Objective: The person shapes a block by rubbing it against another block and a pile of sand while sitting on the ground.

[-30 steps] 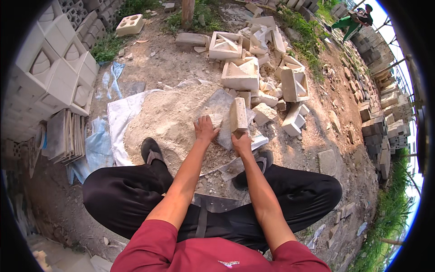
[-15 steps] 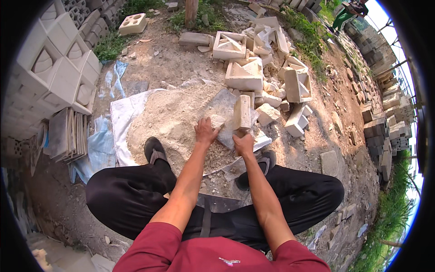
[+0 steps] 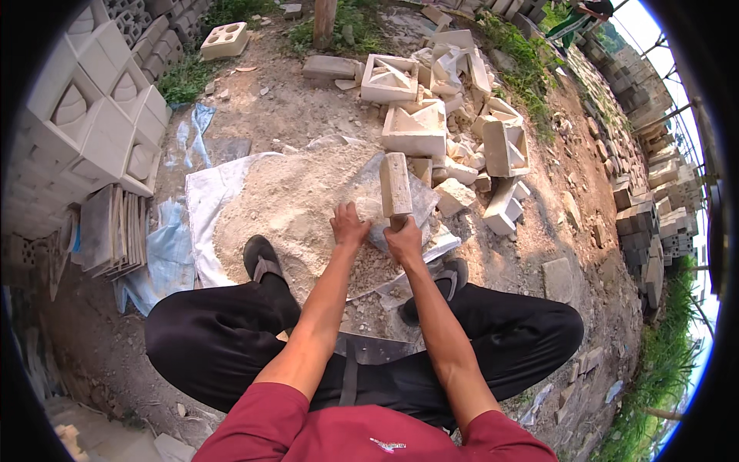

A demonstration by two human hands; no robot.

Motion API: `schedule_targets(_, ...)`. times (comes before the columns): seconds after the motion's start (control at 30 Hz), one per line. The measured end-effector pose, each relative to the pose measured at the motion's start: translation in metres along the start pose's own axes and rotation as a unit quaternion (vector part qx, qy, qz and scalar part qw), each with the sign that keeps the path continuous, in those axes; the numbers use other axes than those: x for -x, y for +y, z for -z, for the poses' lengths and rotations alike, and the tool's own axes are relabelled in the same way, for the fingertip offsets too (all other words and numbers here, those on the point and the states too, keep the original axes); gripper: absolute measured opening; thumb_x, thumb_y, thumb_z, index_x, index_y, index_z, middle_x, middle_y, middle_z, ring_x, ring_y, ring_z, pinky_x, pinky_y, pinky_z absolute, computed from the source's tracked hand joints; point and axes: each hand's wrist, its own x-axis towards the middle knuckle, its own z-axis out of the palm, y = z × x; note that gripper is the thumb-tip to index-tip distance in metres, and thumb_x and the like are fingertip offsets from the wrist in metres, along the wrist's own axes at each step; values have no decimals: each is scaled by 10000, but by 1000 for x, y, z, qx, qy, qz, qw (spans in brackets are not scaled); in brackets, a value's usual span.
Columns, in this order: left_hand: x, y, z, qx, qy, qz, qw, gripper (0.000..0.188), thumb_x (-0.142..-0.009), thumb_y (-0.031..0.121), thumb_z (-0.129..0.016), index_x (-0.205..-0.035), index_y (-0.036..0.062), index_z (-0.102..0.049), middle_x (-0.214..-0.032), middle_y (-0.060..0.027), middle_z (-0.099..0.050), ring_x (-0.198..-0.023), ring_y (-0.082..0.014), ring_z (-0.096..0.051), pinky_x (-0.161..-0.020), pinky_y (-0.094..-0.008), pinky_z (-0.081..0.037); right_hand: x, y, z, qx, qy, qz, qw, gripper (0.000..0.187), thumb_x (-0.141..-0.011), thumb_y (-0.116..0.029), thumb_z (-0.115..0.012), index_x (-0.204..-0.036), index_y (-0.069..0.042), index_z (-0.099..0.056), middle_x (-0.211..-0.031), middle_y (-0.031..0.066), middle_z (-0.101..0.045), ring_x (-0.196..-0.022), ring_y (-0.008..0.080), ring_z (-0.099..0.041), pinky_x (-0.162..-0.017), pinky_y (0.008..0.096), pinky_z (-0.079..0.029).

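A mallet (image 3: 396, 183) with a pale, block-shaped head is in my right hand (image 3: 405, 242), whose fingers wrap round its short handle. The head stands over a grey flat slab (image 3: 372, 171) lying on the heap. My left hand (image 3: 349, 224) rests with fingers apart on crushed pale rubble (image 3: 285, 196), just left of the mallet. Whatever is under its fingertips I cannot make out. A white sack sheet (image 3: 202, 202) lies beneath the rubble, between my feet.
Broken pale moulded blocks (image 3: 416, 127) are piled beyond the slab, to the right. At left rise stacked pale blocks (image 3: 100, 115), with thin boards (image 3: 115, 231) leaning below them. Blue torn sheeting (image 3: 171, 250) lies beside the sack. Another person (image 3: 573, 23) stands far right.
My right hand has moved left and a little up, bringing the mallet head over toward my left hand's side. The pale chunk beside my left fingers no longer shows clearly.
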Motion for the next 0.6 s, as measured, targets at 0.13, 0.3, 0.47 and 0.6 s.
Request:
schedule_targets(0.13,2,0,-2,6,4,-4,1000,641,-697,345,-791,-1216,69,-537,-1161,-105,-506,-1183,-283,-454,-957,-456,-383,4,0,0,9,4,9,1000,493,-726,-234,-670,-1085,73,-532,-945,319,-646,-960,473,-620,-824,487,-501)
schedule_targets(0.3,1,1,-4,-6,35,-12,999,610,-696,335,-781,-1193,66,-552,-1157,-101,-508,-1190,-281,-447,-939,-458,-389,-4,27,-2,83,-53,-5,995,475,-717,-249,-681,-1081,32,-567,-989,280,-665,-971,428,-642,-832,458,-509)
schedule_targets(0.47,2,-1,1,3,2,12,1000,613,-701,340,-772,-1200,62,-552,-1177,-104,-506,-1211,-280,-434,-967,-457,-375,1,10,0,-17,-3,-22,1000,459,-718,-274,-681,-1069,13,-608,-990,259,-674,-965,405,-652,-821,439,-517)
schedule_targets(0.6,1,6,3,-3,-4,14,1000,623,-703,356,-775,-1202,58,-550,-1194,-102,-502,-1223,-280,-428,-975,-458,-376,4,16,-9,21,-16,-8,1000,590,-719,-293,-685,-1231,-42,-534,-1057,250,-665,-1012,394,-645,-875,450,-500)
